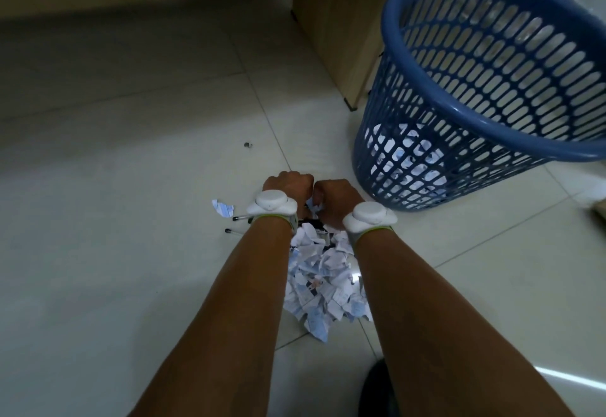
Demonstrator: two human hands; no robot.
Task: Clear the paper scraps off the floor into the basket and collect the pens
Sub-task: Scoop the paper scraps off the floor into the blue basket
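Note:
A heap of torn white and blue paper scraps (323,282) lies on the tiled floor between my forearms. My left hand (288,185) and my right hand (333,197) are side by side at the far end of the heap, fingers curled down out of sight. White scraps show under the right hand's fingers. Two pens (241,218) stick out to the left from under my left wrist. One loose scrap (223,208) lies left of the heap. The blue slotted basket (557,151) stands to the right with paper in its bottom.
A wooden desk leg panel (337,33) stands behind the basket's left side. A small dark speck (248,145) lies on the floor ahead. A dark shoe tip (377,387) shows at the bottom edge. Open tile floor stretches to the left.

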